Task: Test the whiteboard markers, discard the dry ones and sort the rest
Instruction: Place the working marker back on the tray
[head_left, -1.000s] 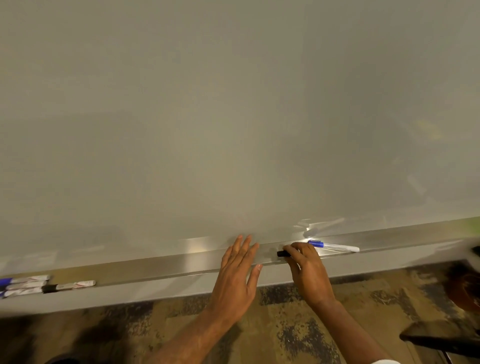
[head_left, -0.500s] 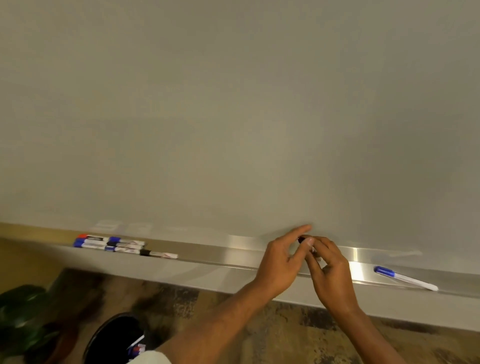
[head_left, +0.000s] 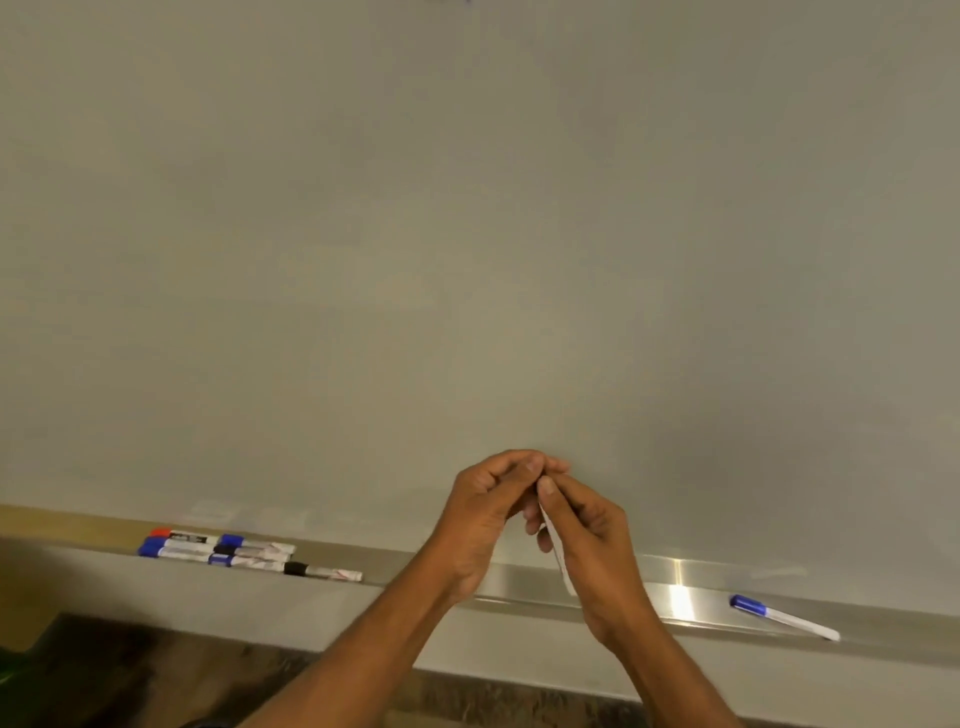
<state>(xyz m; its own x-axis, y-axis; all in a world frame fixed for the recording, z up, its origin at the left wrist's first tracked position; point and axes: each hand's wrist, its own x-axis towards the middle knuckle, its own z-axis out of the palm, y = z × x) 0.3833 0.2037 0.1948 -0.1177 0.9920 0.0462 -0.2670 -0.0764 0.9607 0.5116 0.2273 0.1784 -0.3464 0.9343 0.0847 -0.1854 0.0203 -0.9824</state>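
Observation:
Both hands meet in front of the whiteboard (head_left: 467, 234), just above its metal tray (head_left: 519, 577). My right hand (head_left: 592, 551) holds the white barrel of a marker (head_left: 558, 558), which points up and left. My left hand (head_left: 483, 514) curls its fingers round the marker's top end, where the cap is hidden. A group of several capped markers (head_left: 234, 553), with red, blue and black caps, lies on the tray at the left. One blue-capped marker (head_left: 784, 617) lies alone on the tray at the right.
Below the tray runs a pale wall strip, then a dark patterned carpet (head_left: 156, 686). A green leaf edge shows at the far lower left (head_left: 5, 670).
My right hand picked a black-capped marker off the tray and raised it; my left hand came up to grip its top end. The view swung left, then tilted up.

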